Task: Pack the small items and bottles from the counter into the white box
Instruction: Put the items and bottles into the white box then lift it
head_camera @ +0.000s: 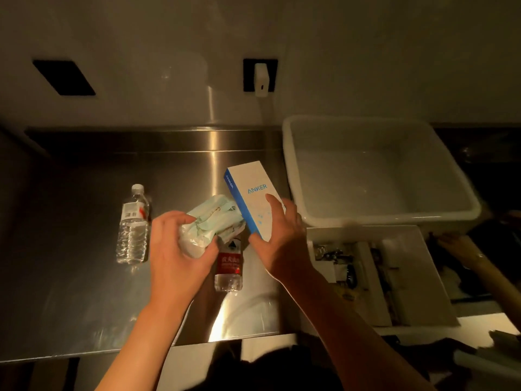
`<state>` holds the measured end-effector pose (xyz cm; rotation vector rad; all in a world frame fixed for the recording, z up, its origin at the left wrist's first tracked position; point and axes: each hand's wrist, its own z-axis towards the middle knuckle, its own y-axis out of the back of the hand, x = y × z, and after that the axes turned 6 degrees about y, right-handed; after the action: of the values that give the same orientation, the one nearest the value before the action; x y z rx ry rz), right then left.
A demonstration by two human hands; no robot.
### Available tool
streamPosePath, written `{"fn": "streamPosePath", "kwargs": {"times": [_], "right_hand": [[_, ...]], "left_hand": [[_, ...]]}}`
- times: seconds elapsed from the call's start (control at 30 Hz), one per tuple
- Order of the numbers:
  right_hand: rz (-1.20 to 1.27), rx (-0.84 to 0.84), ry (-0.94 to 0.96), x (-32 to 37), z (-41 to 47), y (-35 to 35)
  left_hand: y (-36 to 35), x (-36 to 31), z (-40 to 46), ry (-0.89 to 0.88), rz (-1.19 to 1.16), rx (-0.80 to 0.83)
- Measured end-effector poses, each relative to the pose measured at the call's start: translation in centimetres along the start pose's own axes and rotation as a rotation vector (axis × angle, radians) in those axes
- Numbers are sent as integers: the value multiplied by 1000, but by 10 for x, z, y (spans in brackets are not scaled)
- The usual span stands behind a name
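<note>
My left hand (180,249) grips a soft pale-green tissue pack (211,221) above the steel counter (70,263). My right hand (282,238) holds a white and blue Anker carton (251,193), tilted, just left of the white box (290,165). The white box stands at the right of the counter and looks empty inside. A clear water bottle (133,224) with a white cap lies on the counter to the left. A second bottle with a red label (229,263) lies below my hands, its top hidden by the tissue pack.
An open white drawer (380,275) with cluttered compartments sits in front of the white box. A white charger (260,79) is plugged into a black wall socket behind the counter. Another black plate (63,77) is on the wall at left.
</note>
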<state>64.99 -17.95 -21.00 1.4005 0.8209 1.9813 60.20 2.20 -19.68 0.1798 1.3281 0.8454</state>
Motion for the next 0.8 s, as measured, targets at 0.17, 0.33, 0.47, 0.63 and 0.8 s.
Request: {"fn": "streamPosePath", "kwargs": {"times": [0.17, 0.33, 0.47, 0.63, 0.8], "right_hand": [[17, -23, -81, -26, -8, 46], [67, 5, -103, -56, -28, 83], [78, 38, -102, -85, -46, 101], [60, 46, -127, -119, -60, 114], [-9, 163, -139, -154, -69, 117]], "left_hand": [[-24, -31, -1, -44, -31, 52], [-46, -51, -1, -72, -2, 75], [-60, -60, 4, -73, 11, 63], [-72, -63, -1, -60, 45, 42], [-83, -75, -6, -59, 51, 34]]}}
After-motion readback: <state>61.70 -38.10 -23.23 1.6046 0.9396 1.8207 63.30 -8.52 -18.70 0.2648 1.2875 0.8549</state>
